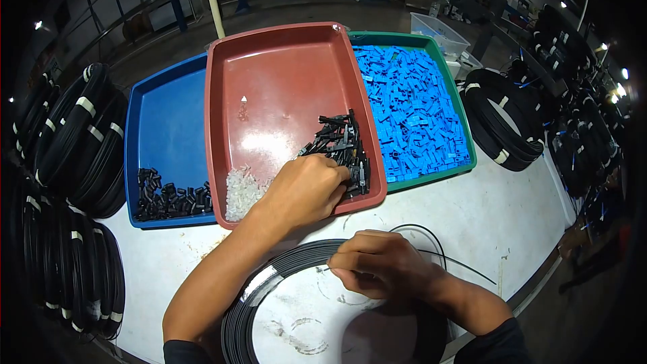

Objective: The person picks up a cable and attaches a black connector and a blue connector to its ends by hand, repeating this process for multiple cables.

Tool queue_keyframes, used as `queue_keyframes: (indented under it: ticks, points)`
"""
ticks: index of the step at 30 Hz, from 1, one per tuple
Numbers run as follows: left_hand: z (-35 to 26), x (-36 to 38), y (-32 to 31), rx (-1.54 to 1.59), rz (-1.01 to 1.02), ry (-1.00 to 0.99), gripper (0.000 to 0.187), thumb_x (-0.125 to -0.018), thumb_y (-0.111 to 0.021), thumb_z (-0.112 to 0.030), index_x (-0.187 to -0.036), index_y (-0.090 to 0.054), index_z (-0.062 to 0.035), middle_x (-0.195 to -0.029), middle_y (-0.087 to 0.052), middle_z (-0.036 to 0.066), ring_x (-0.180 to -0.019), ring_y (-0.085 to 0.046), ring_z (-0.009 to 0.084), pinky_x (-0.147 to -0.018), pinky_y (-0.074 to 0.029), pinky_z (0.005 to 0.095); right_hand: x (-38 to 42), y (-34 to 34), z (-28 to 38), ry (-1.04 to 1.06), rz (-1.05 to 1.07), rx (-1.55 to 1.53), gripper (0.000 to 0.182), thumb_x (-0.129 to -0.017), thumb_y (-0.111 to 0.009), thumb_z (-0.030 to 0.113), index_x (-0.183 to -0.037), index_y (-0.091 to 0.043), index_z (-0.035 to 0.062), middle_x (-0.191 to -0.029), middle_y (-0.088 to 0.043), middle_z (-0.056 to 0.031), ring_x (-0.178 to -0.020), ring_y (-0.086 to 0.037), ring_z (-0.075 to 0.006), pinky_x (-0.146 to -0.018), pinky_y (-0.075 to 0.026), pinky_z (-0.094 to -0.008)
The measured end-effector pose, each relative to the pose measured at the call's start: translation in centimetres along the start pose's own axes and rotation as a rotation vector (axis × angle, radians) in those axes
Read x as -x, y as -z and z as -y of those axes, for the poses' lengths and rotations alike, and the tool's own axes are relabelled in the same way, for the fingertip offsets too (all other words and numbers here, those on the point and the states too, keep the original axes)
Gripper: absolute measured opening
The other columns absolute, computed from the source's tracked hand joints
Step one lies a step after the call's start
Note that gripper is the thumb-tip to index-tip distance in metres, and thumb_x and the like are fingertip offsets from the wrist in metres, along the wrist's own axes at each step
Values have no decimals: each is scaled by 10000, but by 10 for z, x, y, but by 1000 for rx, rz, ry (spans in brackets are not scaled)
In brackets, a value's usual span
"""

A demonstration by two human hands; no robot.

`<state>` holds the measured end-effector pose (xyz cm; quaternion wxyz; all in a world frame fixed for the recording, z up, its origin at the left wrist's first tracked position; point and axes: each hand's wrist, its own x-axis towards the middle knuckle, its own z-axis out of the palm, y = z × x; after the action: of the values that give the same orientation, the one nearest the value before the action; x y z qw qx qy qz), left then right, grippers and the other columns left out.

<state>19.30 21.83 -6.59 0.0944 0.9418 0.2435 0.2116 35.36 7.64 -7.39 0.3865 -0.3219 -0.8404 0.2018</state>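
Note:
My left hand (306, 185) reaches into the front of the red tray (269, 87), its fingers curled down at a pile of black plastic connectors (347, 138). The fingertips are hidden, so what they grip does not show. Small clear-white plastic pieces (244, 192) lie in the same tray, left of that hand. Closer to me, my right hand (381, 263) is closed in a pinch on a thin black cable (438, 243). A short end pokes out left of the fingers. Below lies a coil of black cable (239, 330) with a silvery-white band around it.
On the left, a blue tray (168, 108) holds short black tubes (168, 195). A green tray (464, 131) full of blue plastic pieces (411, 111) stands on the right. Banded cable coils (505, 121) sit on both sides of the white table (162, 269).

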Motion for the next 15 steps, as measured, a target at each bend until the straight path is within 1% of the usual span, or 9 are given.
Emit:
queue_keyframes:
  ticks: [2, 4, 5, 6, 8, 9, 12, 13, 15]
  points:
    - [-2, 2, 5, 7, -38, -3, 245, -817, -744, -120, -1037, -767, -15, -858, -731, 194, -805, -717, 359, -754, -579, 439, -1, 4, 2, -9, 32, 6, 195, -848, -713, 20, -1010, -610, 53, -908, -648, -115, -817, -656, -326, -733, -545, -432]
    - [-5, 5, 11, 366, -112, 123, 261, -848, -730, -100, -1093, -753, -16, -827, -727, 197, -754, -729, 315, -712, -582, 392, -5, 10, 6, -14, 44, 11, 182, -852, -713, 23, -1005, -618, 53, -909, -649, -111, -811, -657, -321, -727, -547, -425]
    - [-5, 8, 17, 378, -111, 120, 338, -893, -722, -89, -1224, -696, -28, -818, -729, 144, -709, -723, 214, -672, -572, 342, -6, 10, 7, -27, 55, 15, 169, -857, -712, 26, -999, -626, 53, -909, -650, -106, -804, -658, -316, -721, -549, -417]
    - [-7, 13, 22, 370, -110, 128, 338, -893, -722, -89, -1224, -696, -28, -818, -729, 144, -709, -723, 214, -672, -572, 342, -5, 8, 7, -21, 55, 7, 169, -857, -712, 26, -999, -626, 53, -909, -650, -106, -804, -658, -316, -721, -549, -417]
    - [-12, 22, 31, 663, -99, 252, 416, -928, -702, -75, -1335, -622, -52, -865, -720, 77, -715, -696, 138, -654, -560, 309, -3, 5, 7, -86, -25, -18, 151, -853, -717, 30, -985, -647, 50, -907, -660, -98, -796, -663, -308, -713, -552, -406]
    - [-11, 29, 32, 699, -98, 263, 426, -964, -691, -87, -1377, -586, -69, -932, -700, 33, -750, -678, 89, -642, -552, 266, -4, 5, 7, -101, -52, -34, 128, -838, -732, 35, -956, -683, 48, -891, -683, -95, -789, -679, -286, -710, -564, -387]
    - [-27, 49, 46, 815, -95, 371, 403, -974, -707, -128, -1358, -601, -67, -961, -701, 37, -756, -675, 83, -647, -553, 243, -7, 4, 8, -76, -110, 32, 114, -825, -744, 34, -933, -708, 44, -883, -705, -100, -791, -698, -268, -715, -577, -365]
    - [-33, 55, 45, 884, -157, 369, 305, -963, -688, -81, -1263, -653, -37, -894, -728, 59, -725, -682, 88, -646, -549, 255, -7, 4, 9, -74, -129, 32, 94, -820, -747, 31, -912, -729, 40, -888, -718, -100, -795, -709, -254, -725, -585, -347]
    - [-35, 70, 43, 859, -154, 338, 313, -963, -709, -104, -1260, -652, -22, -933, -718, 55, -758, -681, 87, -669, -556, 246, -5, 4, 6, -74, -131, 8, 103, -829, -737, 27, -932, -737, 22, -906, -723, -110, -792, -711, -262, -716, -578, -345]
